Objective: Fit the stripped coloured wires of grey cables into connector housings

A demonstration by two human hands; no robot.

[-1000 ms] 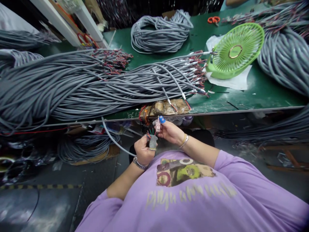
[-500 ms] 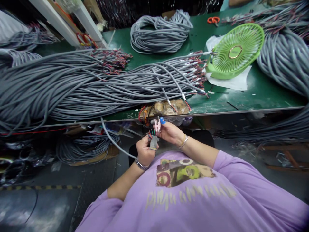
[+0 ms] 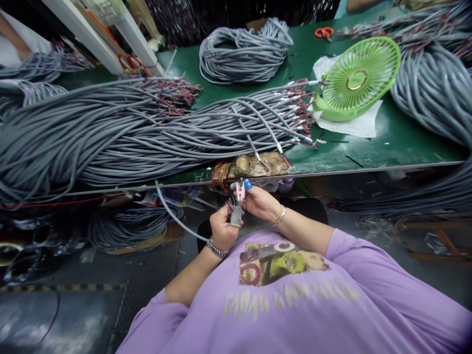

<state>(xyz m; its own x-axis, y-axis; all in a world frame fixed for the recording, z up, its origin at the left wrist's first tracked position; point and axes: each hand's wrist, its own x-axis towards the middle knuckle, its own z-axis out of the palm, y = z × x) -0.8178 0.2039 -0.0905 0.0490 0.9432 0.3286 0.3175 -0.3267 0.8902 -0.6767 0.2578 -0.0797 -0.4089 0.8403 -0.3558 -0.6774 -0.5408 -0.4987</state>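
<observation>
Coloured wires (image 3: pixel 230 202) fan out from the top of my left hand (image 3: pixel 222 230), whose fingers are curled around them. A grey fabric cover (image 3: pixel 236 216) sits on its thumb. Close by on the right, my right hand (image 3: pixel 261 203) pinches a small pink clip (image 3: pixel 240 191). One of its fingertips has a blue cover (image 3: pixel 248 184). Both hands are just below the bench edge, nearly touching. A grey cable (image 3: pixel 173 216) hangs from the edge and passes behind my left wrist; its far end is hidden.
Long grey cables (image 3: pixel 147 142) with stripped ends lie along the green bench (image 3: pixel 405 152). A wooden block (image 3: pixel 258 166) with wiring sits at the front edge. Behind are a cable coil (image 3: pixel 243 54), a green fan (image 3: pixel 357 78) and orange-handled scissors (image 3: pixel 324 33). Another person's arm (image 3: pixel 14 37) shows far left.
My left hand has shifted very slightly to the right, its thumb cover rising a little beside the wires. My right hand stays at the clip. Another person's arm has appeared at the far left.
</observation>
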